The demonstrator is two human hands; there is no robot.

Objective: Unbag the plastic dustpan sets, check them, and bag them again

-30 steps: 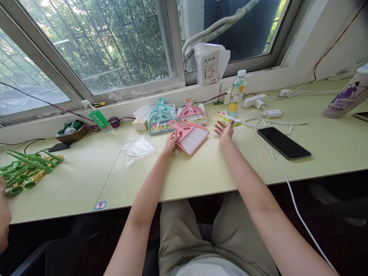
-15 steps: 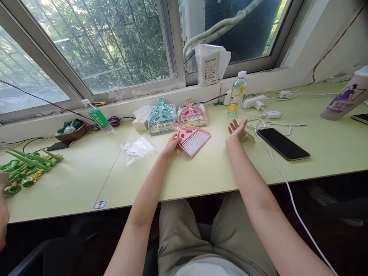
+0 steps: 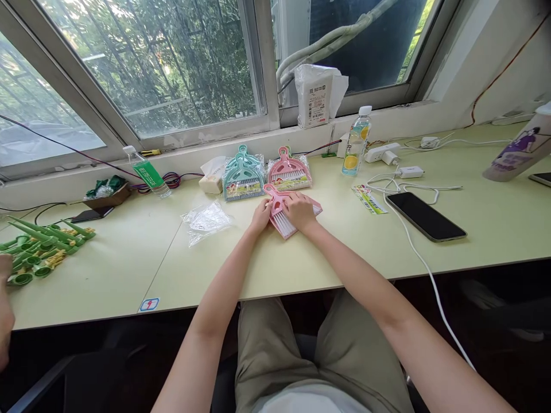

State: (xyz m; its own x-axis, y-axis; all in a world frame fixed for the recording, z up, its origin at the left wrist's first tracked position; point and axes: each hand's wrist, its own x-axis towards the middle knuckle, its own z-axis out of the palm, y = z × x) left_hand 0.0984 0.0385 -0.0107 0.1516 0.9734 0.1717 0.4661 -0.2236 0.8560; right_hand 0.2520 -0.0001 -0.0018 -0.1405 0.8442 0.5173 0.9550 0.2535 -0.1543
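A small pink brush-and-dustpan set (image 3: 280, 220) lies on the pale green desk (image 3: 301, 258) in front of me. My left hand (image 3: 260, 216) holds its left side near the handle. My right hand (image 3: 299, 211) lies on top of it, covering most of the bristles. Behind it lie a teal packaged set (image 3: 242, 174) and a pink packaged set (image 3: 288, 170). A colourful paper label (image 3: 368, 199) lies to the right.
A crumpled clear bag (image 3: 205, 220) lies left. A black phone (image 3: 426, 215) with a white cable (image 3: 417, 252), chargers, a drink bottle (image 3: 356, 141) and a tissue pack (image 3: 212, 175) stand around. Green plastic pieces (image 3: 38, 249) lie far left, near another person's hand (image 3: 5, 310).
My right hand let go of the paper label at the right and came back left onto the pink brush. The left hand stayed on the set.
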